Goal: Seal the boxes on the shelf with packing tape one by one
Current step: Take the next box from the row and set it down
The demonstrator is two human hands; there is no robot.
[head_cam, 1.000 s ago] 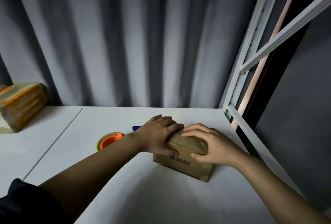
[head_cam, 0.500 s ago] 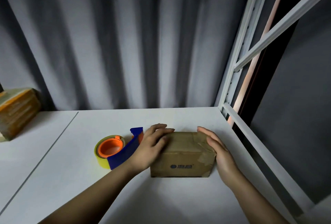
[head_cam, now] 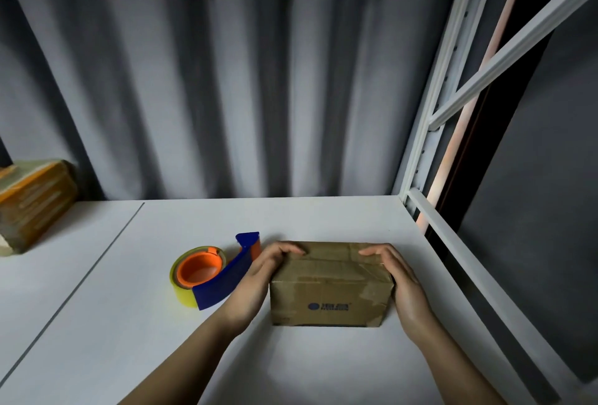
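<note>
In the head view, the cardboard box (head_cam: 330, 288) sat on the white shelf (head_cam: 291, 217), toward its right edge; my left hand (head_cam: 259, 278) held the box's left side, fingers curled over the top, and my right hand (head_cam: 399, 281) held its right side likewise; the tape dispenser (head_cam: 212, 272) lay just left of my left hand; another box (head_cam: 32, 204) stood at the shelf's far left.

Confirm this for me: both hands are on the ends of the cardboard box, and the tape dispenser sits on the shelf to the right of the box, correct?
Not quite. The head view shows the tape dispenser on the shelf to the left of the cardboard box, beside the left hand. The right hand holds the other end.
</note>
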